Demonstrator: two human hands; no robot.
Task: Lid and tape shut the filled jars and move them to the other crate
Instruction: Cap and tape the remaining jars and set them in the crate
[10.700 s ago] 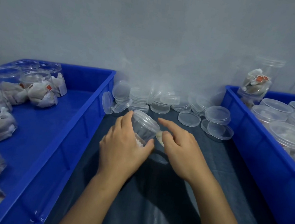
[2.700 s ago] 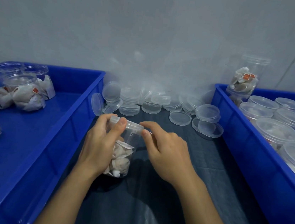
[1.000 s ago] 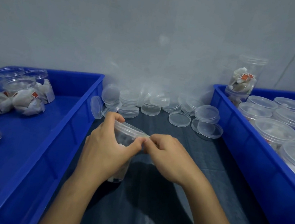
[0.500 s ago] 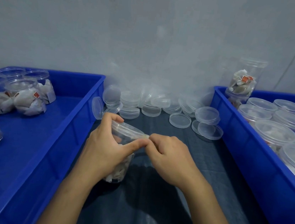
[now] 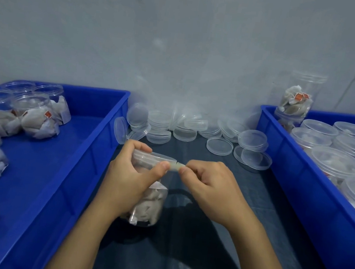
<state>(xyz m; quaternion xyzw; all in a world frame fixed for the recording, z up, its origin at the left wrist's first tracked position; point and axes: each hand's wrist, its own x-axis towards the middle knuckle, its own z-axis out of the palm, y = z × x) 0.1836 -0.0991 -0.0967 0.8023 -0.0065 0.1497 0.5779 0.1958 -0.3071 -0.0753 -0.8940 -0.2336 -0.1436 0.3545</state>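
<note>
- Between the two blue crates, on the dark bench, one filled jar stands upright with its lid already on.
- Left hand is wrapped round the jar's upper part, thumb pressed at the lid's seam; right hand pinches a short strip of clear tape running off the rim. Judging by this, the taping of this jar is under way, not finished.
- Right crate holds many lidded jars, one stacked at its far corner: these look done, though their tape is too faint to confirm.
- Left crate holds filled jars that appear open-topped, so a fair batch seems left to do.
- Loose lids lie in a heap by the wall, between the crates, ready for those.
- Left for this jar, as I judge it: smooth the tape down, then carry it over to the right crate.
</note>
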